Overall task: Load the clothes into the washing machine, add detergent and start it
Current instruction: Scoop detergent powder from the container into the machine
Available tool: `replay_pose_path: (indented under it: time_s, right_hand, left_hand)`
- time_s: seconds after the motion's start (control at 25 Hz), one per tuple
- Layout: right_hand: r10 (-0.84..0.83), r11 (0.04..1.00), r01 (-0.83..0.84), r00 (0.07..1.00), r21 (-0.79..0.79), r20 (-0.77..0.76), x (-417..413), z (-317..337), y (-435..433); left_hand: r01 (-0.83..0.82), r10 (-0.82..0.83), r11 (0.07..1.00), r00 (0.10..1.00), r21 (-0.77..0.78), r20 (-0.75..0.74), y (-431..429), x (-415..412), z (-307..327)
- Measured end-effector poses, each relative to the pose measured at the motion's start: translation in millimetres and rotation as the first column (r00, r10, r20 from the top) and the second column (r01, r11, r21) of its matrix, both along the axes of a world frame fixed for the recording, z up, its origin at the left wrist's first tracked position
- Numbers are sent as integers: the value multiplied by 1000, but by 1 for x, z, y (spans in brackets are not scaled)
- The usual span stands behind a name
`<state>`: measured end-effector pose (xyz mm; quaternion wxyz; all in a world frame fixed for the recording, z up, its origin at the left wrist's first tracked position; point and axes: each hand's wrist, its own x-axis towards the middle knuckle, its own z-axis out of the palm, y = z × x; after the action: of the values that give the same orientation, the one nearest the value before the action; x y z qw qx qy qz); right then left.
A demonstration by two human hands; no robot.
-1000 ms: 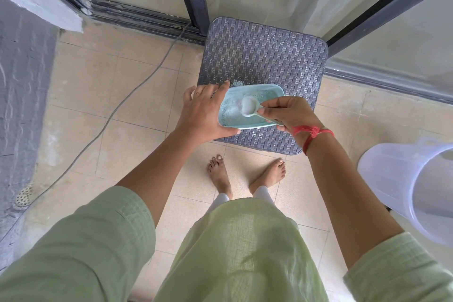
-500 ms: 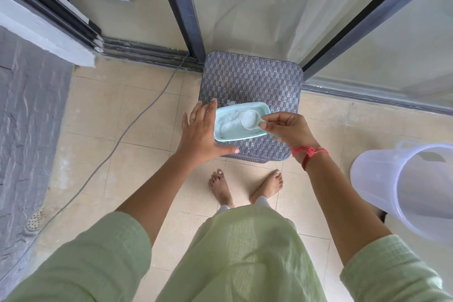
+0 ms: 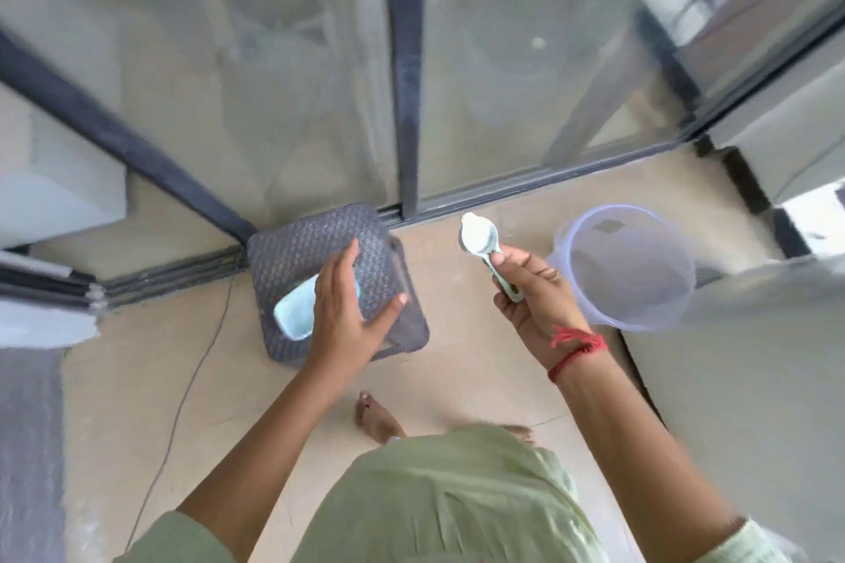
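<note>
Scoop [image 3: 481, 241] of white powder [image 3: 473, 234] pinched in right hand [image 3: 532, 293], near bucket [image 3: 627, 320]. Left hand [image 3: 350, 315] flat on tub [image 3: 294, 312], fingers [image 3: 344, 272] straight, near-left corner of stool [image 3: 311, 242].

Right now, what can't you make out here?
Head view only:
- Most of the tray: under the left hand; contents hidden.
- Part of the scoop handle: inside the right hand.
- The white bulk at right: blurred, cut by the edge; possibly the washer.
</note>
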<state>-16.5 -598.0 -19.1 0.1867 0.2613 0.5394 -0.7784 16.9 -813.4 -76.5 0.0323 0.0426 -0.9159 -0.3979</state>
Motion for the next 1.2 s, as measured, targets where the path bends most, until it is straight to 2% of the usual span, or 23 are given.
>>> replay_pose_path:
  time_s: [0.16,0.32,0.44,0.68,0.8,1.0,1.2]
  right_hand:
    - [-220,975,220,975,23,-11,39,38,109]
    - [-402,915,403,914,16,-57,74,68,211]
    - [-566,823,568,816,-22,-116,102,89,281]
    - [-807,588,805,578,-76,-120,146,107,386]
    - [-863,503,859,493,-95,-115,153,106,439]
    - [-891,448,890,437,-83,-127,151,111,531]
    - [-924,371,926,360,-73,-129,133,108,624]
  left_hand:
    - [187,-181,981,978,54,-103,119,-19,29]
    - [315,-281,934,939,169,-200,243,-25,54]
    - [440,-398,872,893,217,-210,327,-24,69]
    - [696,-648,703,711,144,-274,466,-29,83]
    - [758,-715,639,647,127,-263,534,-36,88]
    - [792,-721,597,600,127,-347,640,-58,111]
    - [866,-788,499,459,11,-411,748,-92,110]
